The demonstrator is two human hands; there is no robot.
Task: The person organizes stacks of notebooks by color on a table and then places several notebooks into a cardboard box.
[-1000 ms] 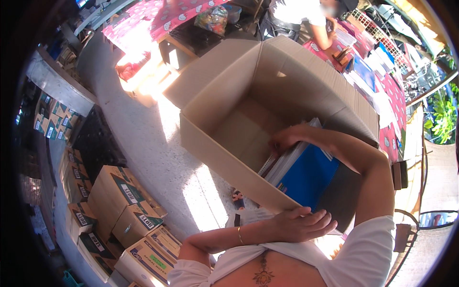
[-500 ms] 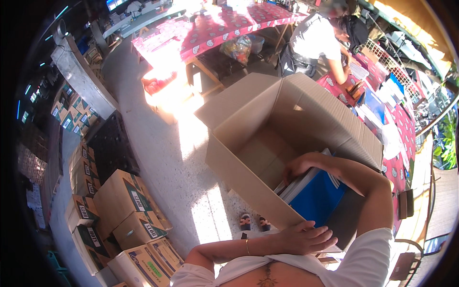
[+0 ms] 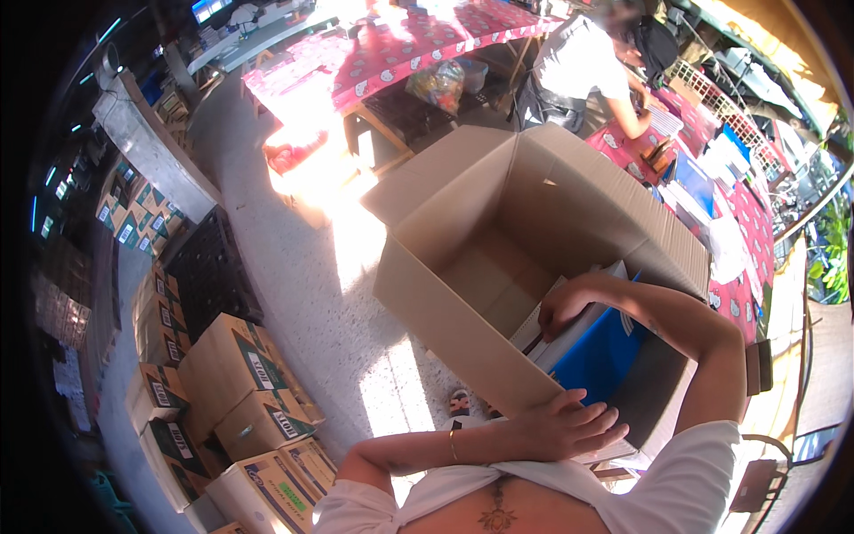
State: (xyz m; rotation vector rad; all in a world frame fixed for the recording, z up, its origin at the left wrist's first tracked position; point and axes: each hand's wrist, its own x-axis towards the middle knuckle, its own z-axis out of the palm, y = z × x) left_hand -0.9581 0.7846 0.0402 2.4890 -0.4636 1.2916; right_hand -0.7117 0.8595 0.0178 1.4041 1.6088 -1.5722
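A large open cardboard box [image 3: 463, 329] stands in front of me with its flaps up. Inside, at its near right end, a stack of notebooks [image 3: 592, 343] with white page edges leans beside a bright blue cover [image 3: 609, 360]. My right hand [image 3: 569, 307] reaches in over the stack, fingers curled down around its left edge; the fingertips are partly hidden. Across the box's near edge lies my left hand [image 3: 574, 429], its fingers spread and holding nothing.
Several brown cartons [image 3: 227, 360] are stacked on the floor at lower left. A person [image 3: 583, 67] in a white top handles papers at the red patterned table [image 3: 734, 258] on the right. Another red-covered table [image 3: 400, 58] stands at the back. Sandals [image 3: 459, 402] show below the box.
My right hand has shifted slightly right and up with the notebooks, and a spiral-bound edge shows more beside it. My left hand stays on the box edge.
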